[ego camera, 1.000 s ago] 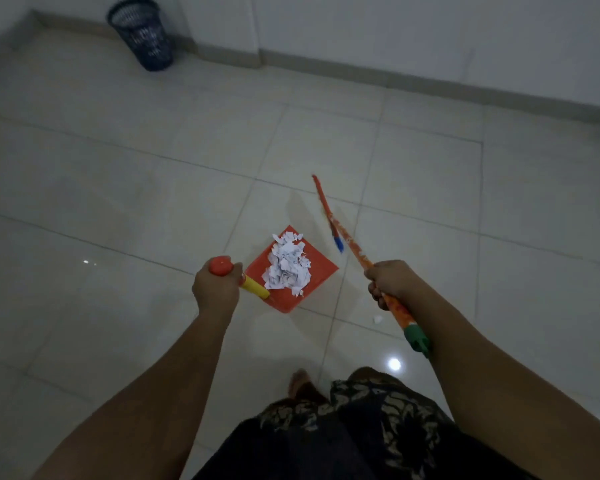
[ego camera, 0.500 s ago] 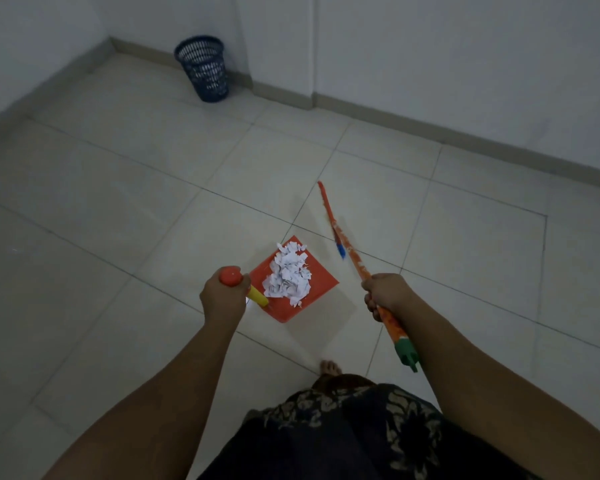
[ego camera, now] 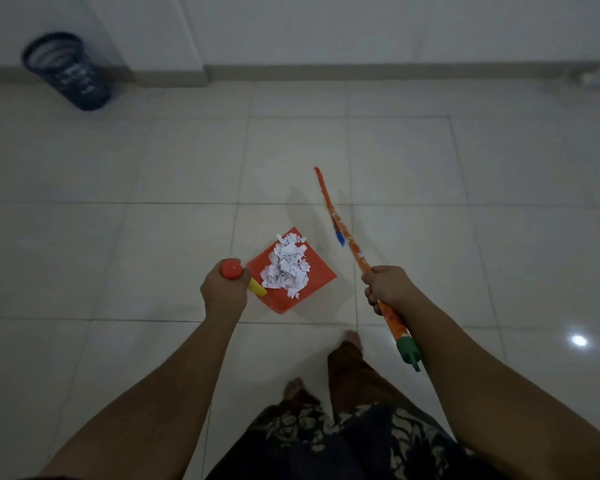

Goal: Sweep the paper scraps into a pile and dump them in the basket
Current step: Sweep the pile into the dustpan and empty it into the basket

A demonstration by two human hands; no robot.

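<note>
Dustpan (ego camera: 317,282) now hangs farther right of the basket (ego camera: 66,72); left grip (ego camera: 224,289) clasps it, right grip (ego camera: 387,285) the broom (ego camera: 340,233), paper scraps (ego camera: 286,270) undumped.

- Head view: one wide-angle camera, worn on the head, facing forward and steeply down.
- Near field: left hand (ego camera: 224,289) and right hand (ego camera: 387,284), mid-frame.
- Far field: floor (ego camera: 153,161), wall (ego camera: 361,26), basket (ego camera: 68,71) at upper left.

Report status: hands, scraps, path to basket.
Left hand grips dustpan; right hand grips broom. Paper scraps heaped in dustpan, not dumped. Basket by far wall, nothing seen between.
</note>
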